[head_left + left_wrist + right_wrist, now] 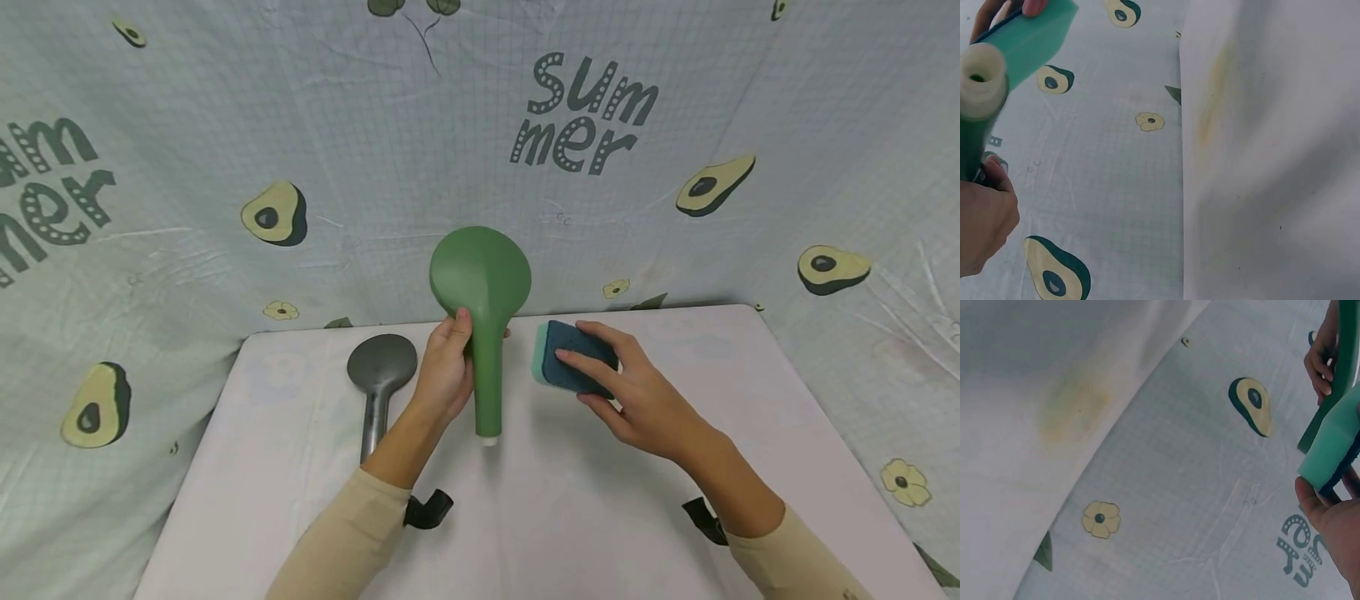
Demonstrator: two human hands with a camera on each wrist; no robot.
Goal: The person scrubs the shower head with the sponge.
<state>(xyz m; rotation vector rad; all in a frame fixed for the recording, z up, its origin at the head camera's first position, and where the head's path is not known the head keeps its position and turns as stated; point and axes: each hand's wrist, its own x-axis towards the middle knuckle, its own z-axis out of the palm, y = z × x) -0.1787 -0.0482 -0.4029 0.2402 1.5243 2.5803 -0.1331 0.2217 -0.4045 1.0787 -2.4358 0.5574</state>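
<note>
My left hand [446, 371] grips a green shower head [480, 275] near the top of its handle, with the round head up and the back of it facing me. At the handle's lower end is a whitish threaded-looking tip [984, 78], seen close in the left wrist view. To the right, my right hand [637, 387] holds a two-layer sponge [573, 357], dark blue on one side and light teal on the other, between thumb and fingers. In the head view a gap separates sponge and shower head. A grey shower head [381, 367] lies left of my left hand, its handle partly behind my forearm.
Under the hands is a white table [300, 500]. Behind it hangs a pale curtain [375, 167] printed with avocados, flowers and lettering, which also spreads along both sides. Black straps [429, 509] show at both wrists.
</note>
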